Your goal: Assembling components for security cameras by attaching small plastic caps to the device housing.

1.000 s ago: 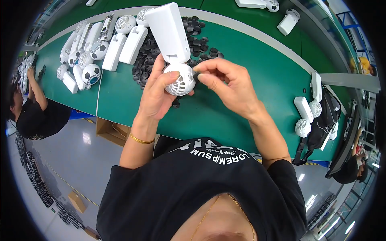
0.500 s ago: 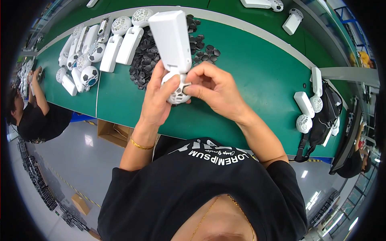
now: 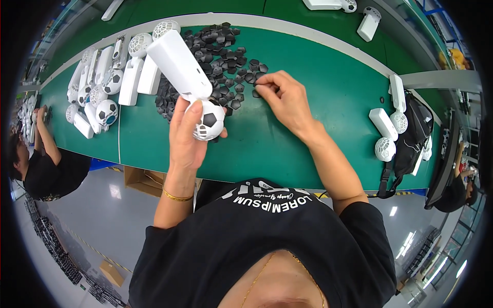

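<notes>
My left hand [image 3: 186,131] is wrapped round the ball end of a white device with a long box-shaped body [image 3: 177,62]. That ball [image 3: 210,120] is white latticework with black pentagons set in it, like a football. The body tilts up and away to the left. My right hand [image 3: 287,100] is at the right edge of a heap of black pentagonal pieces [image 3: 218,64]. Its thumb and forefinger are pinched together on a piece there, mostly covered by the fingertips.
More white ball-ended devices [image 3: 131,77] stand in rows at the left, some with black pentagons fitted. Others [image 3: 384,126] lie at the right beside a black bag [image 3: 415,133]. A co-worker [image 3: 43,159] sits at the far left of the green table [image 3: 328,108]. An open carton [image 3: 141,180] is below its edge.
My right hand has left the ball and reached right and away to the black pieces. My left hand has moved the device left and turned it, so the ball's black pentagons show.
</notes>
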A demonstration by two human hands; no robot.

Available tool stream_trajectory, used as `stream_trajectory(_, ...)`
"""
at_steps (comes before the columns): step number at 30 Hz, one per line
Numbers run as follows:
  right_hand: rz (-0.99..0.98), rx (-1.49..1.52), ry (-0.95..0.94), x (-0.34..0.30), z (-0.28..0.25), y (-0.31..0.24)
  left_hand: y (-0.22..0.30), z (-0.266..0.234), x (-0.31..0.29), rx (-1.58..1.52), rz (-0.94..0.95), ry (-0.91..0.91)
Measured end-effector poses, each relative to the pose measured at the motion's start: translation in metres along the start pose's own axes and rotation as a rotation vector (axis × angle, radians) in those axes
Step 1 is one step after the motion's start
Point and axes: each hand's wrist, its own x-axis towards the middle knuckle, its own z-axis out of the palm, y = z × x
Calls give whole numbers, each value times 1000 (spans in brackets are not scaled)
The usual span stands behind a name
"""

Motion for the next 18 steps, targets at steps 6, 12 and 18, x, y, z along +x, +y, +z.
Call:
stream_trajectory(6,-78,-263,-14,11,-2,4,4,5,6,16,25,2)
stream_trajectory(12,-89,-365,-106,18,-5,-3,5,8,13,26,44,-25)
stream_trajectory(18,23,-182,-233,28,-15,0,5,12,16,21,47,-13)
